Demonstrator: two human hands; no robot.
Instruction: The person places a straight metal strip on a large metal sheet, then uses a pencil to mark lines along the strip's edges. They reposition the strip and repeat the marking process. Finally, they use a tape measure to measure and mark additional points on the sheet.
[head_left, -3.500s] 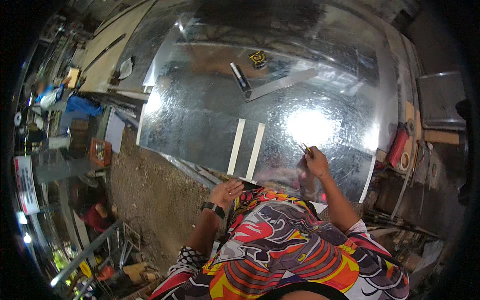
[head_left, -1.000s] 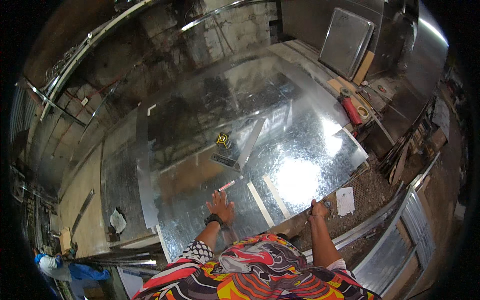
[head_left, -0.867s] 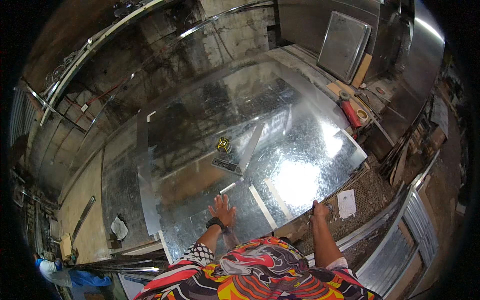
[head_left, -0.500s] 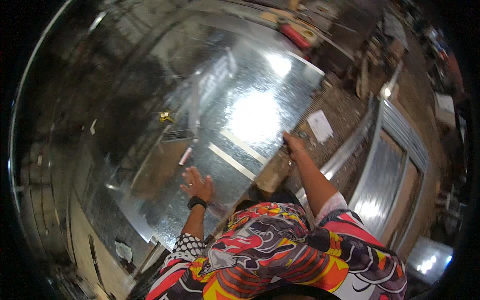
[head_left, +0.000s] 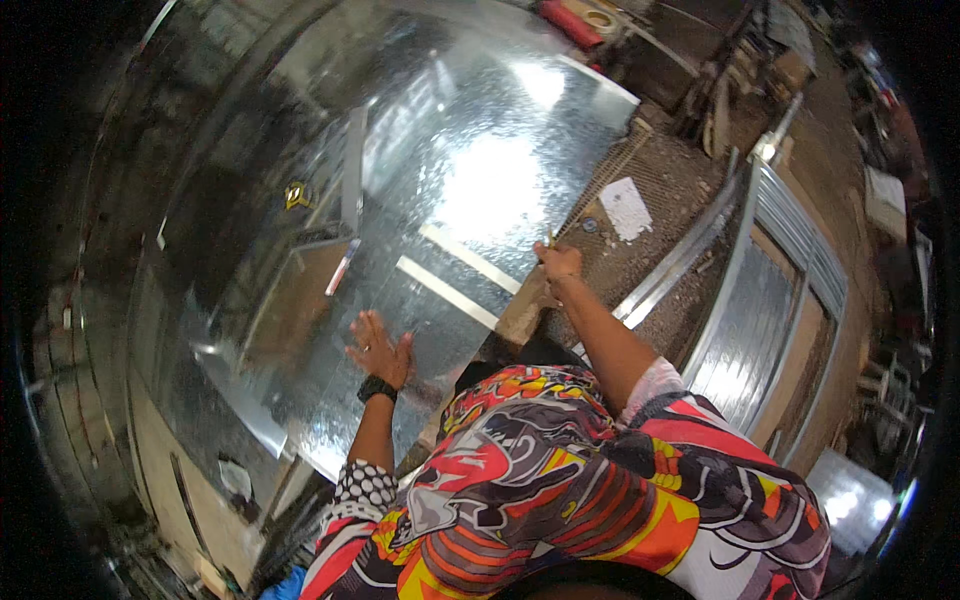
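A large shiny metal sheet [head_left: 440,180] lies in front of me. My left hand [head_left: 383,352] is open over its near part, fingers spread, palm down; whether it presses on the metal I cannot tell. At the sheet's right edge, my right hand [head_left: 560,264] is closed, with a thin yellowish piece poking up from the fingers, its kind unclear. Between the hands, two pale strips [head_left: 447,293] run side by side on the sheet. A white marker pen [head_left: 342,268] lies beyond my left hand, close to a flat L-shaped metal piece [head_left: 353,180].
Farther left is a yellow and black tape measure [head_left: 295,194]. White paper [head_left: 626,209] lies on the gritty brown surface to the right. A metal-framed ribbed panel [head_left: 765,310] stands at the right. Beyond the sheet are a red object [head_left: 570,22] and a tape roll [head_left: 599,20].
The view has shifted, so most things appear higher and farther left. My left hand has drawn a little away from the marker pen. A thin yellowish piece now shows at my right fingers.
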